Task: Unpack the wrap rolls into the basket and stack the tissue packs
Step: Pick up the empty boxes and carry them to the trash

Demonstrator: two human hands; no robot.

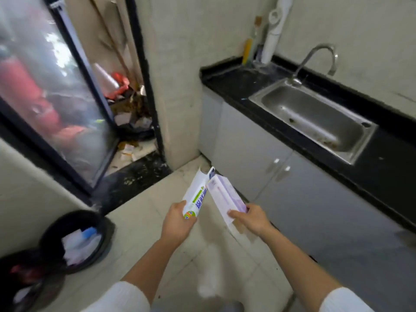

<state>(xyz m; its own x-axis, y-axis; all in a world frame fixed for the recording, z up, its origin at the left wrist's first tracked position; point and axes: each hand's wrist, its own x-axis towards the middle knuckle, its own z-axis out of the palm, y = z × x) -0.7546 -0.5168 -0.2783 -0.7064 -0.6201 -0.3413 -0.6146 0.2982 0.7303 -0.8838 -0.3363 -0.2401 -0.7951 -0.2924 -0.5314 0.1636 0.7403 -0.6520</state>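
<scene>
My left hand grips the near end of a long white wrap roll box with green and blue print, its far flap open. My right hand holds a second, pale purple and white wrap roll box by its near end. The two boxes meet at their far ends, above the tiled floor in front of me. No basket for the rolls and no tissue packs show in this view.
A black round bin with white and blue scraps stands on the floor at lower left, another dark bin beside it. A steel sink sits in a black counter to the right, over grey cabinets. A glass door and clutter lie ahead left.
</scene>
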